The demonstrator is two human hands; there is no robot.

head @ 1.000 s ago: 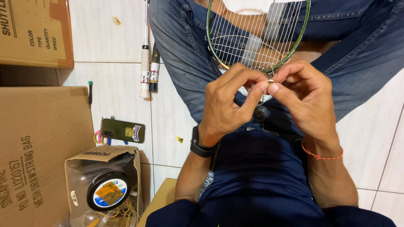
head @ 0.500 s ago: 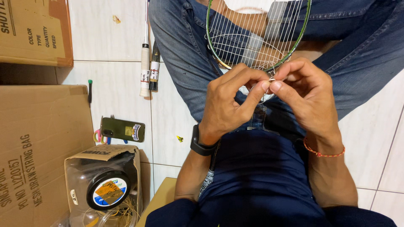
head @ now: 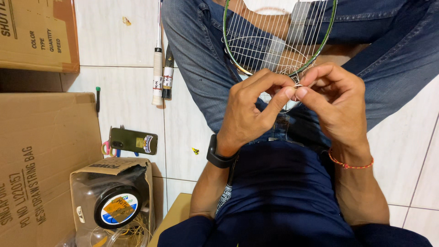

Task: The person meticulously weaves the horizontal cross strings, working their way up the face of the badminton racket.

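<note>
A green-framed badminton racket (head: 279, 45) rests head-down between my knees, partly strung with white string. My left hand (head: 251, 112), with a black watch at the wrist, pinches the string at the frame's near edge. My right hand (head: 336, 107), with a red cord bracelet, pinches the same string end, fingertips touching those of the left. The pinched spot itself is mostly hidden by my fingers.
Two racket handles (head: 157, 73) lie on the white tile floor at the left. A dark phone (head: 133, 141) lies beside scissors. A string reel (head: 114, 208) sits in a small open box. Large cardboard boxes (head: 41, 160) stand at the far left.
Both hands stay at the frame's near edge; the fingertips have shifted only slightly on the string.
</note>
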